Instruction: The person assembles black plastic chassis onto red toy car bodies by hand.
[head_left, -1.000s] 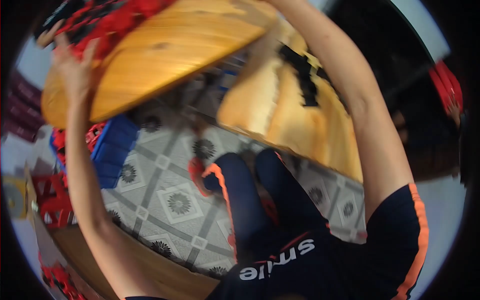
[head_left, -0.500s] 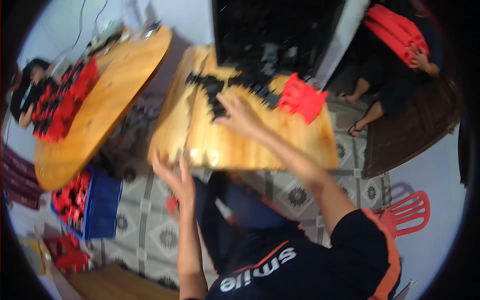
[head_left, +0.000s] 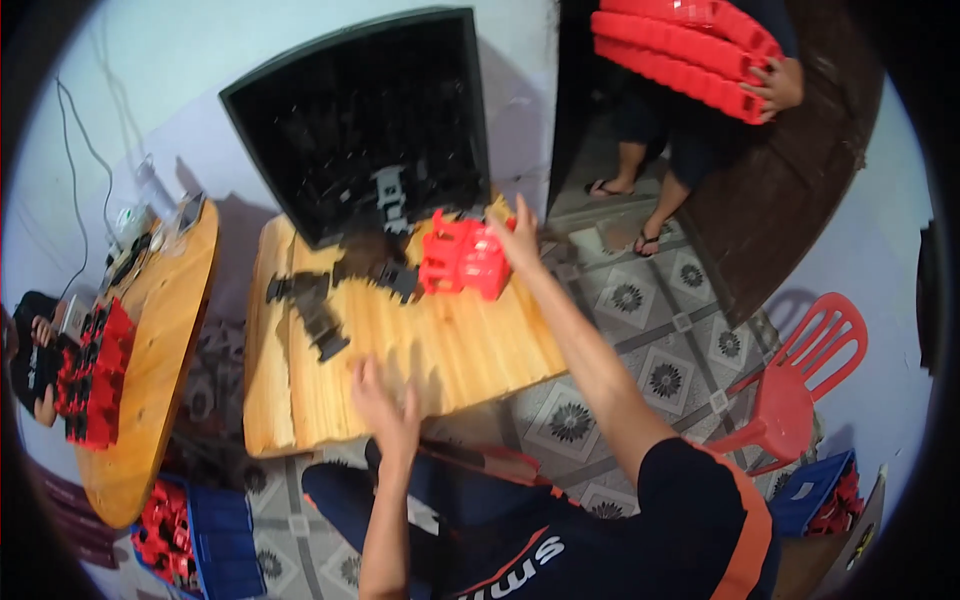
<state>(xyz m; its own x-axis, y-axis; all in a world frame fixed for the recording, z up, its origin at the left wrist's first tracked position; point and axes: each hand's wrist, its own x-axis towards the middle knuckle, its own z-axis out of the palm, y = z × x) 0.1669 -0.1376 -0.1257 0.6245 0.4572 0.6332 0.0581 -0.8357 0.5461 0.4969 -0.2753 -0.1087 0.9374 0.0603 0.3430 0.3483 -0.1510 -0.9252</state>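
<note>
Head view, from the left: a side table (head_left: 165,370) carries a pile of red and black parts (head_left: 97,375), and a blue crate (head_left: 228,540) sits just beside its near end. On my wooden table (head_left: 450,350), a black strip (head_left: 318,315) lies in the left half, its long axis slanting from near the far left corner toward the near edge. Along the far edge stands a big black tray (head_left: 478,110). My left hand (head_left: 388,415) is over the near edge, fingers spread, holding nothing. The red part (head_left: 465,258) is near the far right corner, one prong pointing to the far edge; it looks about as broad as long. My right hand (head_left: 518,240) is at its right side, thumb and fingers parted; I can't tell whether they grip. Farther right, another person holds a red stack (head_left: 690,60), above a red chair (head_left: 785,410).
</note>
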